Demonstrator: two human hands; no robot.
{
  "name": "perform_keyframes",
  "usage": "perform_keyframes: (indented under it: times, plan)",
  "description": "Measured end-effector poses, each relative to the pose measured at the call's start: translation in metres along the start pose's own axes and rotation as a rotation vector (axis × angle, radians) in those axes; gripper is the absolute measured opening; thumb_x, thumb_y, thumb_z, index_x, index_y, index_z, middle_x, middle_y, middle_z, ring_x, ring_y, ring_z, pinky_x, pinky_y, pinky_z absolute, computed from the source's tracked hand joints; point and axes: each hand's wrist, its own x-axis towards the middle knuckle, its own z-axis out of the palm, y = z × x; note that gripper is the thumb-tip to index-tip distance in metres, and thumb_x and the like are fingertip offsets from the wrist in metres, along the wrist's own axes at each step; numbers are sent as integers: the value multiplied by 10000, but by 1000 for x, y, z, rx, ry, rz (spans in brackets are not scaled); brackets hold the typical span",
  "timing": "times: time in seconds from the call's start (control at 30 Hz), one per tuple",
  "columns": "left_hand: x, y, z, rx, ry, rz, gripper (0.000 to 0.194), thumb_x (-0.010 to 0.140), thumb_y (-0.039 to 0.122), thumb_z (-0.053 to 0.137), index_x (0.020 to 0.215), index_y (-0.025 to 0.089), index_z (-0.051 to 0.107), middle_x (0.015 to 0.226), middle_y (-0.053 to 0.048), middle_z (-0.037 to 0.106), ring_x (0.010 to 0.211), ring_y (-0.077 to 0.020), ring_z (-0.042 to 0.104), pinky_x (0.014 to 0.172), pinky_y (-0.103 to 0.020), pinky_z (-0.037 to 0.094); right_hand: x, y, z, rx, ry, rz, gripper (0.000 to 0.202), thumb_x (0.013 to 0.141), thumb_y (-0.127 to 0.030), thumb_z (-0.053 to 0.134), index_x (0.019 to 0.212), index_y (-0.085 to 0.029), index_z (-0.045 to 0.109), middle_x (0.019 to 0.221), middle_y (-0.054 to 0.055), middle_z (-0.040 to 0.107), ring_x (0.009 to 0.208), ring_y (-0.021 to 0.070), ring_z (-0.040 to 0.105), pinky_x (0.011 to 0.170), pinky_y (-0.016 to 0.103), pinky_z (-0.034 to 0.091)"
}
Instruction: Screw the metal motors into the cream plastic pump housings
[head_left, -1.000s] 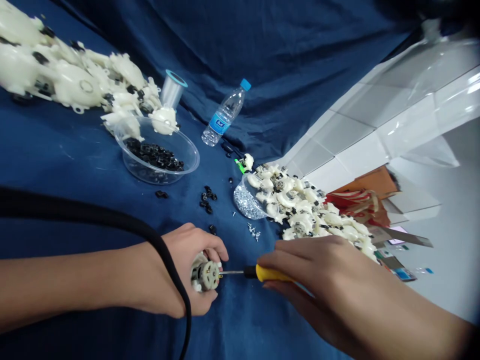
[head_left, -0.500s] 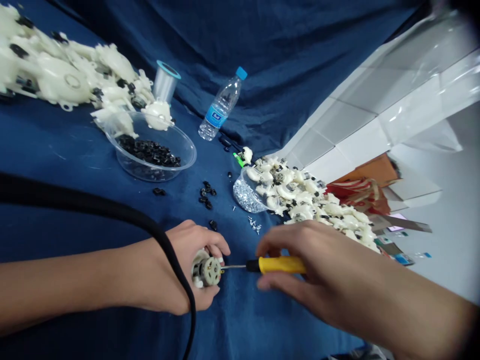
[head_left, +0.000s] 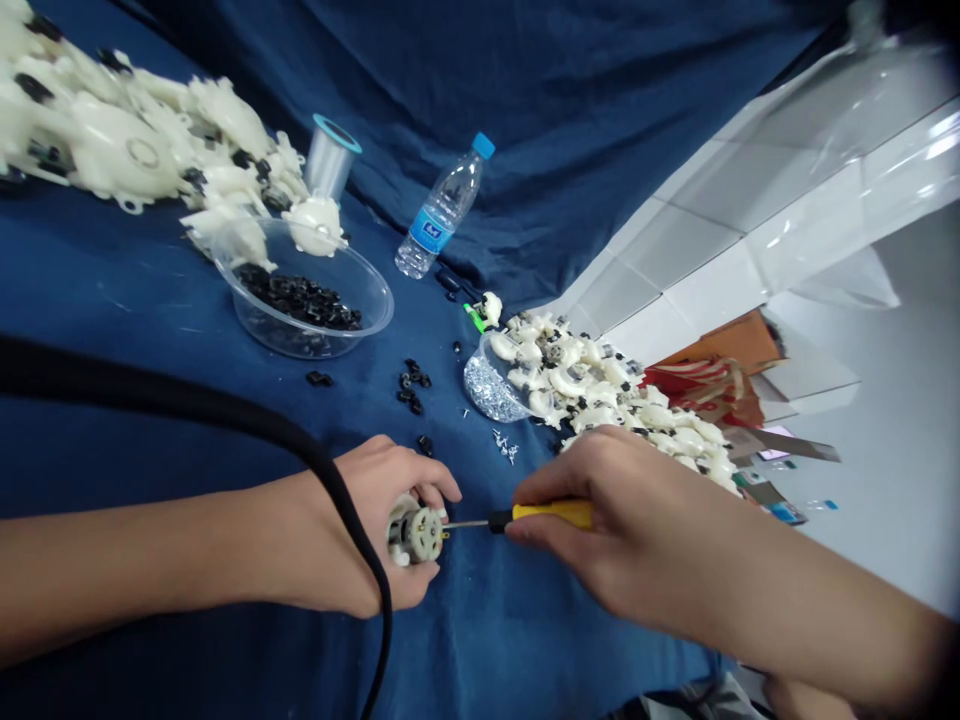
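Note:
My left hand [head_left: 367, 525] is closed round a small motor [head_left: 424, 535] seated in a cream plastic housing, its round end facing right. In my right hand [head_left: 592, 510] is a screwdriver [head_left: 551, 514] with a yellow handle and black collar, thumb and fingers wrapped on the handle. The screwdriver's thin shaft points left, and its tip meets the motor's right side near my left fingertips. Whether a screw sits at the tip is too small to tell. Just beyond my hands lie loose screws [head_left: 505, 446] and small black parts [head_left: 412, 385] on the blue cloth [head_left: 480, 640].
A clear bowl [head_left: 379, 300] holds black parts; a smaller bowl [head_left: 487, 345] holds screws. Cream housings are heaped at far left [head_left: 112, 150] and right [head_left: 600, 385]. A water bottle [head_left: 439, 215] and a wire spool [head_left: 330, 160] stand behind. A black cord [head_left: 300, 445] crosses over my left hand.
My right hand's fingers have closed from a loose, spread hold to a tight grip on the screwdriver handle. The left hand and motor have barely moved.

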Motion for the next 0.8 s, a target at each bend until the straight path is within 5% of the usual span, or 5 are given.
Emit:
perform_keyframes:
  times: [0.13,0.4,0.47,0.67,0.8]
  plan:
    - [-2,1,-3,5,-11,3,525,642,338,636,1144,208,716,1003,-20,751,1020,-311,608,946,-448,513,-6,4,-4,58,-10,-43,333,687,-146,844,962,-265,700,856,-1,699,691,191,654,545,264,468]
    - [-1,-3,-1,-17,-4,-26,496,653,330,645,1140,266,719,1008,15,746,1035,-269,606,974,-397,492,-12,5,-12,-390,-14,-615,365,1031,-80,334,1042,-106,698,772,74,632,648,219,538,570,366,315]
    - [0,-4,1,-26,-7,-20,495,647,342,642,1130,268,719,998,12,744,1028,-271,608,969,-404,493,-11,0,-9,-341,-50,-555,384,1028,-96,331,982,-116,712,752,69,626,609,207,517,547,369,282]
    - [1,-8,3,-25,-2,-10,506,652,336,631,1147,268,710,1026,-5,733,1044,-287,592,968,-430,493,-4,-10,-9,55,-167,193,50,858,-237,709,876,-261,749,757,1,693,673,182,605,596,296,403]
    - [1,-9,2,-30,-11,-3,502,646,344,645,1138,276,713,1030,8,743,1046,-284,591,966,-418,495,-12,-1,-14,63,-96,-29,290,844,-100,683,1074,-274,655,991,3,671,832,166,615,694,274,437]
